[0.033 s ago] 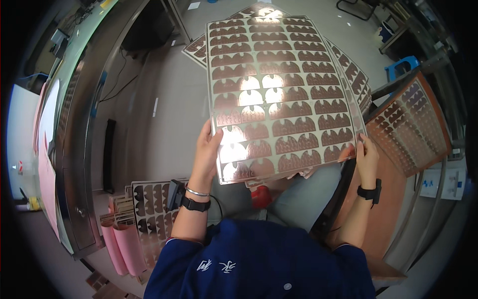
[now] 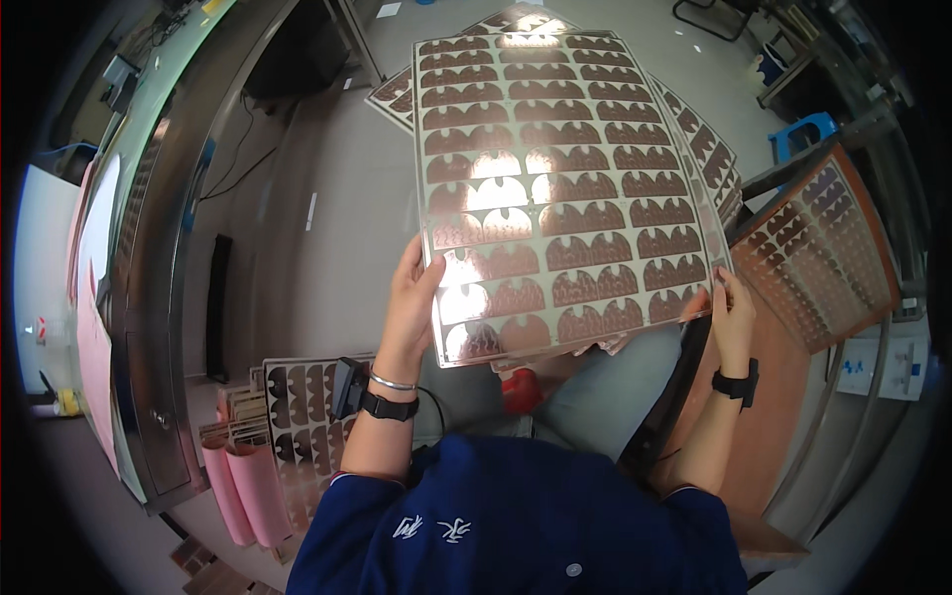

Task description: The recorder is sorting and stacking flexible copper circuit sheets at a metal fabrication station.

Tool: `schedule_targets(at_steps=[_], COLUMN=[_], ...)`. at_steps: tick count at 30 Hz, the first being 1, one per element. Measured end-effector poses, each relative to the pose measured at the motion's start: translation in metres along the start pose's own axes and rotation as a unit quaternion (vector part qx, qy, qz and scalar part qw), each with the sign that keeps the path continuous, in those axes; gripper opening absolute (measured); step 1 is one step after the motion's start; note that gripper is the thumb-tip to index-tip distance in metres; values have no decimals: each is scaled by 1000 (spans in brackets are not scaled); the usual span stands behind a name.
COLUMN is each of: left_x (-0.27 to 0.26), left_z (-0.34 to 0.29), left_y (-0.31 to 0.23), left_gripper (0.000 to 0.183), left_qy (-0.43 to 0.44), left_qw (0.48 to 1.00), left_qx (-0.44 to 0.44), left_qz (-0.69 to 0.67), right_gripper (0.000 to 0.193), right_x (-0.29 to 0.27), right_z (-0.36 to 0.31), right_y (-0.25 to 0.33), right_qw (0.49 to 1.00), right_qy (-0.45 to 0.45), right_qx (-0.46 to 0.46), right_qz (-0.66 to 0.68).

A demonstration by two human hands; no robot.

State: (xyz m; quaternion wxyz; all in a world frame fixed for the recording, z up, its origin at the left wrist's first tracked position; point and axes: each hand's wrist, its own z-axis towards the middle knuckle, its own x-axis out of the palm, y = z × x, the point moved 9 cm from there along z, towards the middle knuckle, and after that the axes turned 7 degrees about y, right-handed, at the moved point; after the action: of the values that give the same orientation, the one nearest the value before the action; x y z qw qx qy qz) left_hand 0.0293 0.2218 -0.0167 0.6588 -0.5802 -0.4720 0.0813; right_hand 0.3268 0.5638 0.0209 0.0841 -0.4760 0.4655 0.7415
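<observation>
Before me I hold up a large thin rectangular panel [image 2: 585,218] with rows of copper-brown, arch-shaped patterns on a pale ground; it looks like a printed circuit panel. My left hand [image 2: 407,302] grips its left edge near the lower corner, thumb on the face. At the lower right corner, my right hand [image 2: 732,309] pinches the other edge, some fingers hidden behind the sheet. Strong light glares off its left and upper parts. Partly covered by it, more panels of similar pattern [image 2: 706,149] lie fanned out behind.
On the right, another patterned panel [image 2: 808,248] leans on an orange-brown board. A rack with dark patterned panels [image 2: 307,397] stands low on the left beside pink rolls [image 2: 253,496]. A metal-edged bench [image 2: 149,397] runs along the left. At the far right is a blue stool [image 2: 803,131].
The panel has shifted very slightly to the right, and the bright reflections on it have moved a little. Both hands keep their grip.
</observation>
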Motion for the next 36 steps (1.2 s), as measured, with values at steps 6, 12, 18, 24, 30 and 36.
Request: schedule_targets(at_steps=[6,12,18,24,30,36], left_x=[14,14,19,34,52,55], left_z=[-8,-22,-28,-23,-18,-20], left_y=[-16,-34,-53,-61,-51,-6], left_gripper=[50,54,60,59,59,53], left_qy=[34,57,86,111,73,79], left_qw=[998,996,993,992,965,919], left_qx=[49,62,42,25,-20,36], left_qz=[18,10,-74,-56,-250,-385], right_gripper=[30,36,62,42,21,30], right_x=[15,10,-9,-13,1,21], right_z=[-11,-33,-39,-8,-2,-17], right_y=[-24,-4,-6,24,-35,40], right_qw=[933,871,818,720,741,658], right_qy=[27,74,200,37,22,-18], right_qx=[85,146,1,32,23,-2], right_qz=[348,463,539,693,671,753])
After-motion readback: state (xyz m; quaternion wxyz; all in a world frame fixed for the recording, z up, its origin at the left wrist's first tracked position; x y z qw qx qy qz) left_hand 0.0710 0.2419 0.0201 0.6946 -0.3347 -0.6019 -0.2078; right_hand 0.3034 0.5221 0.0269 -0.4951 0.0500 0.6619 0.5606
